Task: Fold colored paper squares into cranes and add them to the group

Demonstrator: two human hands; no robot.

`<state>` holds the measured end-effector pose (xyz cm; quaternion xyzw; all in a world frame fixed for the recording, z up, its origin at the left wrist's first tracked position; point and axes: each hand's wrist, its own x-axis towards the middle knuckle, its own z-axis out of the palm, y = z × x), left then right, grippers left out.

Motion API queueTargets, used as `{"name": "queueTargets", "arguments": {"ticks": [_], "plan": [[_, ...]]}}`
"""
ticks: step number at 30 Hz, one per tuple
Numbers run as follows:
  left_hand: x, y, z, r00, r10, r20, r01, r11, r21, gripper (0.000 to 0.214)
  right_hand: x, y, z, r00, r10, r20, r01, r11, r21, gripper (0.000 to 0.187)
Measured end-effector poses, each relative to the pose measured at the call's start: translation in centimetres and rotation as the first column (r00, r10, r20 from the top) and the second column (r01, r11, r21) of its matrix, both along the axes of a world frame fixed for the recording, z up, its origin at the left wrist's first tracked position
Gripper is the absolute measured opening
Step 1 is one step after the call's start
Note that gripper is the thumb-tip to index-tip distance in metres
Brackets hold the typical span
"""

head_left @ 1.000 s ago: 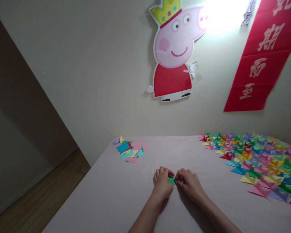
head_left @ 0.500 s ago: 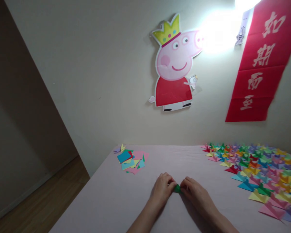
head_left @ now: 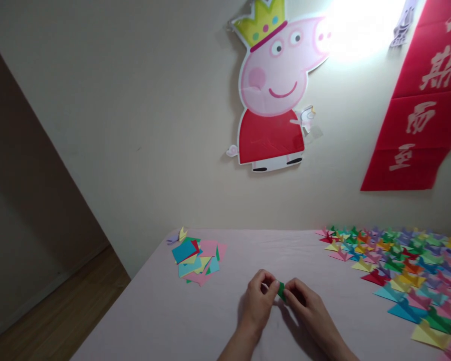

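Coloured sheets (head_left: 198, 260) lie at your left on the table (head_left: 165, 321). Your left hand (head_left: 259, 303) pinches the green paper (head_left: 281, 291) by its left side, the piece spanning the gap to your right hand (head_left: 308, 303), which pinches its right side. Folded paper figures (head_left: 409, 279) spread farther right.

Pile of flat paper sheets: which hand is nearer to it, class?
Left. The left hand is right of the pile; the right hand is farther right.
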<state>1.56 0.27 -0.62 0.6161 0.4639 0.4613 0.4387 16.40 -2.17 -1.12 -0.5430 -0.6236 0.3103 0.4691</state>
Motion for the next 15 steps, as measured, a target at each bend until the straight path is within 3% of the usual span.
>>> {"name": "queueTargets", "arguments": {"ticks": [5,15], "plan": [[0.04,-0.11,0.36,1.000,-0.020,-0.014,0.020,1.000,0.014,0.001,-0.06,-0.15,0.28,1.000,0.002,-0.005,-0.002,0.999,0.037,0.035],[0.00,-0.15,0.04,1.000,-0.014,-0.021,0.016,0.999,0.051,0.005,0.65,0.13,-0.39,0.998,-0.029,-0.050,0.031,0.999,0.042,0.033]]}}
